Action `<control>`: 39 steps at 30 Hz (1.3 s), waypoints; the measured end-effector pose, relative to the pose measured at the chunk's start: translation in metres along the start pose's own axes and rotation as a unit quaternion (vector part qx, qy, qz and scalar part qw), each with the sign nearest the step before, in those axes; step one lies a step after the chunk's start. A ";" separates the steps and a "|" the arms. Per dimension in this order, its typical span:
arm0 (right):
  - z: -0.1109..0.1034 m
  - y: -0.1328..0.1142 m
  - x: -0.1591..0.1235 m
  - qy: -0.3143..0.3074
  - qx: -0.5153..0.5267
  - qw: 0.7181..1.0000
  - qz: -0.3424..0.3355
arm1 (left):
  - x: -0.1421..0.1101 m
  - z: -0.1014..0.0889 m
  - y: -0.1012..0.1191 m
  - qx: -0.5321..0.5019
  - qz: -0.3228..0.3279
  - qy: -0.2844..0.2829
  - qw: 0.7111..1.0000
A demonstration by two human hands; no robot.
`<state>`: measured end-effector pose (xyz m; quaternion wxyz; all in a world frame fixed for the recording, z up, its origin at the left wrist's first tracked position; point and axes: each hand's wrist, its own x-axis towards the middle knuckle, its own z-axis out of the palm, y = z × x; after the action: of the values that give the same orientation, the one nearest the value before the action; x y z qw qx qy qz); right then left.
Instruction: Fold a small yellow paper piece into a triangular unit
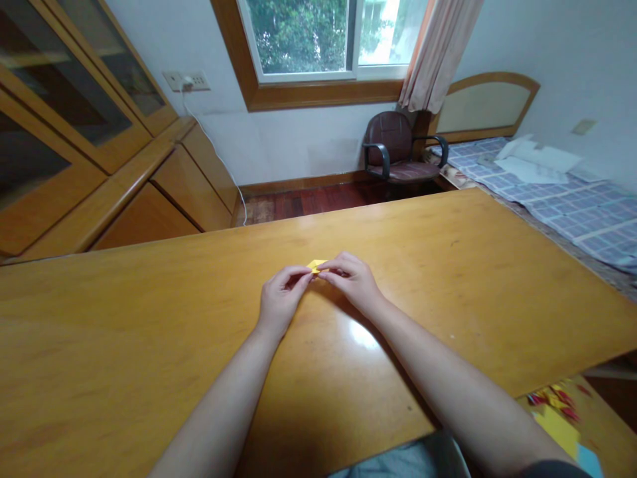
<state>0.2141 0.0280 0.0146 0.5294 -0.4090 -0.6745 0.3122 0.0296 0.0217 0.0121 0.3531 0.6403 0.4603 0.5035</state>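
A small folded piece of yellow paper sits just above the wooden table, near its middle. My left hand pinches the paper's left side with fingers curled. From the right, my right hand pinches the same piece, fingertips meeting the left hand's. Most of the paper is hidden between the fingers.
Wooden cabinets line the left wall. A dark red chair stands under the window, beside a bed with papers on it. Small red and yellow paper pieces and coloured sheets lie on a lower surface at the bottom right.
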 end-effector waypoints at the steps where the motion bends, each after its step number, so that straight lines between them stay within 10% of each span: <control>1: 0.000 0.000 -0.001 -0.007 0.008 1.000 0.009 | 0.000 0.000 0.000 0.004 0.001 0.001 1.000; 27: 0.009 0.004 0.000 -0.015 0.197 0.973 0.121 | 0.000 0.001 0.007 0.066 0.064 0.012 0.996; 39: 0.001 -0.002 0.002 -0.046 0.036 0.998 -0.006 | 0.004 0.004 0.003 -0.108 -0.066 0.018 0.992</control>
<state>0.2125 0.0290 0.0171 0.5144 -0.3710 -0.6886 0.3516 0.0343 0.0247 0.0154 0.4441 0.5576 0.4511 0.5370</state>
